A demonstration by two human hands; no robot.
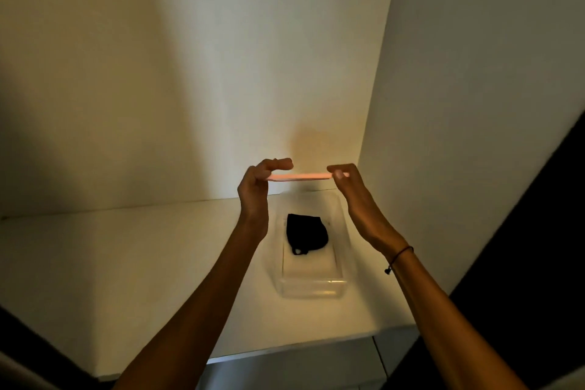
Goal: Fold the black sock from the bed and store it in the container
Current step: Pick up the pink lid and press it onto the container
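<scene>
The folded black sock (306, 232) lies inside a clear plastic container (311, 288) that stands on a white shelf. Above the container a flat pink lid (299, 176) is held level and seen edge-on. My left hand (259, 187) grips the lid's left end. Its right end is pinched by my right hand (351, 190), which wears a thin dark cord bracelet at the wrist. The lid hovers over the far part of the container and does not touch it.
The white shelf (126, 263) runs left from the container, with a white back wall (190, 73) and a right side wall (474, 104) close to the container. The shelf's front edge is below. Dark areas frame the lower corners.
</scene>
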